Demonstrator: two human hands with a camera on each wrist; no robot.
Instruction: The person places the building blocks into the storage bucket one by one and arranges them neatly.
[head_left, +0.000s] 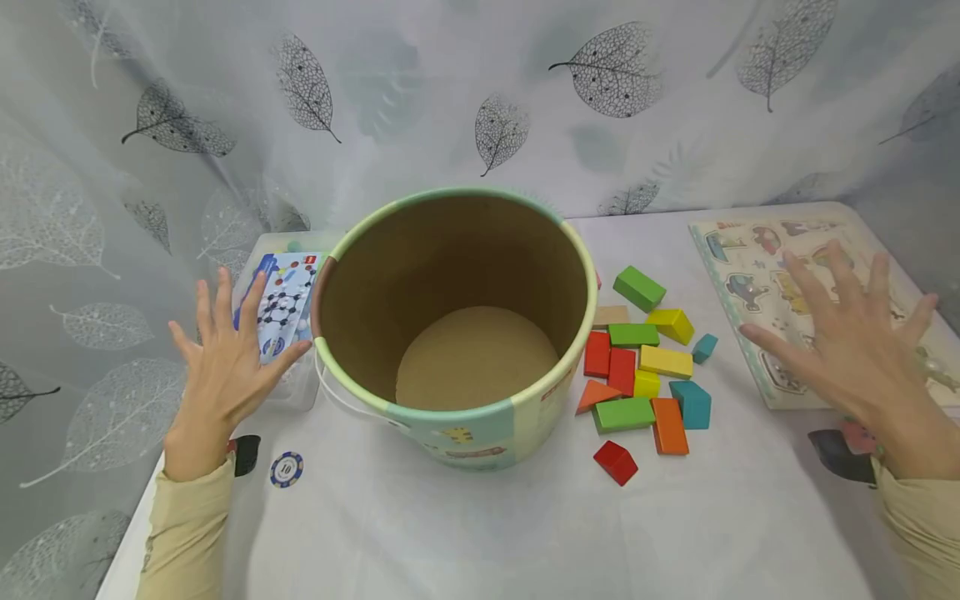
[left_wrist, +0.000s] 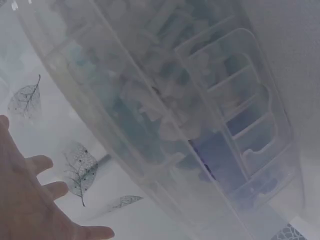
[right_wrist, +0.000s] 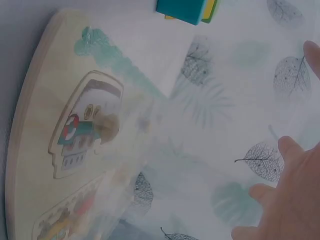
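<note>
Both hands are raised with fingers spread, and neither holds anything. My left hand [head_left: 225, 358] is at the left of the head view, beside a large round bucket [head_left: 450, 433] and overlapping a clear plastic case [head_left: 300, 396]. The case holds a card with a molecule picture [head_left: 285, 304]; in the left wrist view the case [left_wrist: 165, 115] shows many small pieces inside. On the right, my right hand [head_left: 862, 350] hovers over a wooden picture puzzle board [head_left: 757, 367], which the right wrist view shows at its edge [right_wrist: 30, 125]. The bucket stands upright, its brown inside bare.
Several coloured wooden blocks [head_left: 633, 336] lie right of the bucket, with a red block [head_left: 617, 462] nearer the front. A blue and white poker chip [head_left: 287, 470] lies left of the bucket. A leaf-patterned curtain [head_left: 450, 83] hangs behind the white table [head_left: 450, 533].
</note>
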